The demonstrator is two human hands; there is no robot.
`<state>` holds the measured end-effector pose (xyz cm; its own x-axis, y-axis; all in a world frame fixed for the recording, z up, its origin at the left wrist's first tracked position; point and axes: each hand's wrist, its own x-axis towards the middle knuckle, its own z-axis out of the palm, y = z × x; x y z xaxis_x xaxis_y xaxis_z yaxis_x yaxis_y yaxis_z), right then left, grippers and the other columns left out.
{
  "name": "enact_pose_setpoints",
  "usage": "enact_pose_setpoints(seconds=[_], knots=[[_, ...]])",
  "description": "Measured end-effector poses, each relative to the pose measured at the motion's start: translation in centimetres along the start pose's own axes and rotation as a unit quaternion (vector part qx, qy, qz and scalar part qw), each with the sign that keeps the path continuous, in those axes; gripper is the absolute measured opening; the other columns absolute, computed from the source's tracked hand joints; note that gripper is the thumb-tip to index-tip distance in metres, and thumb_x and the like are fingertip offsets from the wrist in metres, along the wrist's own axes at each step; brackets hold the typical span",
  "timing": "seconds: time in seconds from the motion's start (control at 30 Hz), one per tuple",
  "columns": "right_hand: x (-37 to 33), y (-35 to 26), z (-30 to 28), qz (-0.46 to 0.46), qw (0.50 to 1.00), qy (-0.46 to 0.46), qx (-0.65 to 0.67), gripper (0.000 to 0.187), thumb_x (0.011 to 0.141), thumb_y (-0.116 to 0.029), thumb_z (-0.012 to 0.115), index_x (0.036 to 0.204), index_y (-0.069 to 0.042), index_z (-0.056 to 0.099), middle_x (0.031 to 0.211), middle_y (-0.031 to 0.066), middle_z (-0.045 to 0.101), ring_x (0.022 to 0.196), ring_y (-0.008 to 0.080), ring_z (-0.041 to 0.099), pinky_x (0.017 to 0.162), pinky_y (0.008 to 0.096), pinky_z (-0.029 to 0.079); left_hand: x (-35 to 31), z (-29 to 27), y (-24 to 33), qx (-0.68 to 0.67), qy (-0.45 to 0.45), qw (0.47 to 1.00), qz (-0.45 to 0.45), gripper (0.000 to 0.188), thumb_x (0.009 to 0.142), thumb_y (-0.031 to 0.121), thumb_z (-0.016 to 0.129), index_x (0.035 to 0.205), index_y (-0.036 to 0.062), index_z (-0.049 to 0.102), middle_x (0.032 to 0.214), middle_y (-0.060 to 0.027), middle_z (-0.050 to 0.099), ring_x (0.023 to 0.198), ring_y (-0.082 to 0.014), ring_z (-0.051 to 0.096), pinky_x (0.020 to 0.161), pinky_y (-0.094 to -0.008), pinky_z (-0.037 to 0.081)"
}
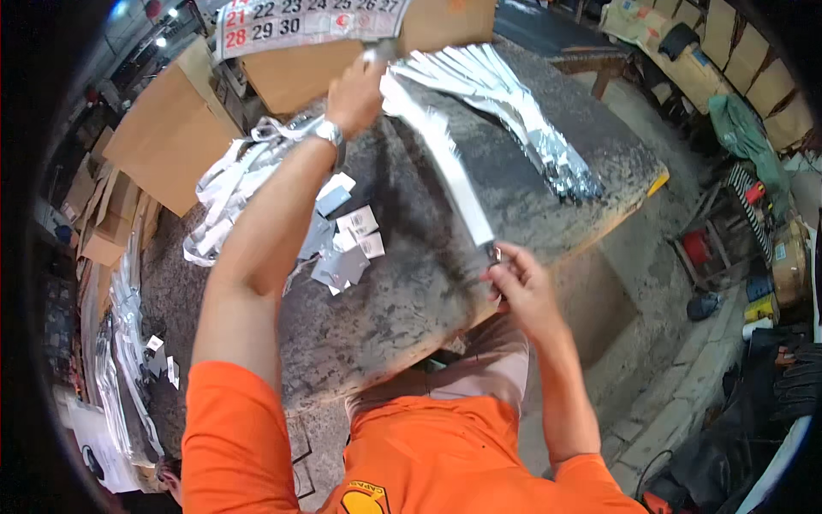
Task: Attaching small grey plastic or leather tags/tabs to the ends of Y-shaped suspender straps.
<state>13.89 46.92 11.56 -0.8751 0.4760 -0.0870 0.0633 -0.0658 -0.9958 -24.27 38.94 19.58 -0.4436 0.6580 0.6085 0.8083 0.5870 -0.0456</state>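
Note:
A long white strap (pixel 449 171), like a belt, runs slantwise between my two hands above the dark table. My left hand (pixel 355 94), with a watch at the wrist, is closed around its far end. Close to the table's front edge, my right hand (pixel 524 283) pinches the near end, where a small dark metal piece (pixel 494 254) shows between the fingers. Left of the strap lie a tangled heap of white straps (pixel 227 201) and several loose grey and white cards (pixel 342 261). To its right, shiny plastic-wrapped strips (pixel 514 94) are fanned out.
Cardboard boxes (pixel 175 128) and a calendar sheet (pixel 312 26) stand along the far side. More shiny strips (pixel 127 343) hang or lie at the left edge. The worn tabletop (pixel 411 300) ends in front of my legs. Stools and a green cloth (pixel 741 137) are at the right.

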Motion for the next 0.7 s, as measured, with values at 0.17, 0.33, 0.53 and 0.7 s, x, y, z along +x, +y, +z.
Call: enact_pose_setpoints(seconds=[0.17,0.33,0.53,0.7], knots=[[-3.8,6.5,1.2,0.117,0.993,0.021,0.012,0.038,0.097,-0.009,0.053,0.134,-0.003,0.047,0.089,0.0064,0.067,0.063,0.0076,0.056,0.053,0.0224,0.045,-11.6,7.8,-1.0,-0.095,-0.213,0.971,-0.06,0.037,0.087,0.006,0.052,0.123,0.0131,0.057,0.138,-0.0194,0.049,0.122,-0.041,0.053,0.097,-0.0561,0.043],[-6.2,7.8,0.5,0.112,0.992,0.043,0.027,0.039,0.096,-0.005,0.055,0.134,-0.004,0.046,0.088,0.005,0.065,0.067,0.008,0.056,0.059,0.0229,0.047,-11.6,5.8,1.2,-0.102,-0.264,0.957,-0.063,0.046,0.086,0.003,0.052,0.131,0.0143,0.054,0.152,-0.022,0.035,0.129,-0.0408,0.048,0.106,-0.0572,0.037],[-7.7,7.6,0.4,0.131,0.989,0.043,0.05,0.036,0.098,-0.004,0.053,0.133,-0.001,0.047,0.089,0.0067,0.063,0.075,0.0086,0.056,0.067,0.023,0.048,-12.7,2.2,5.7,-0.183,-0.131,0.974,0.006,0.037,0.086,0.008,0.065,0.123,0.0109,0.059,0.138,-0.0173,0.049,0.117,-0.0385,0.055,0.096,-0.0443,0.048],[-8.0,7.8,0.5,0.131,0.989,0.039,0.05,0.036,0.097,-0.008,0.054,0.132,-0.003,0.049,0.087,0.0032,0.065,0.068,0.0061,0.057,0.056,0.0191,0.043,-16.0,2.6,8.1,-0.322,-0.155,0.934,0.018,0.02,0.086,0.012,0.069,0.105,0.0087,0.065,0.11,-0.013,0.058,0.1,-0.0328,0.06,0.086,-0.0393,0.05]])
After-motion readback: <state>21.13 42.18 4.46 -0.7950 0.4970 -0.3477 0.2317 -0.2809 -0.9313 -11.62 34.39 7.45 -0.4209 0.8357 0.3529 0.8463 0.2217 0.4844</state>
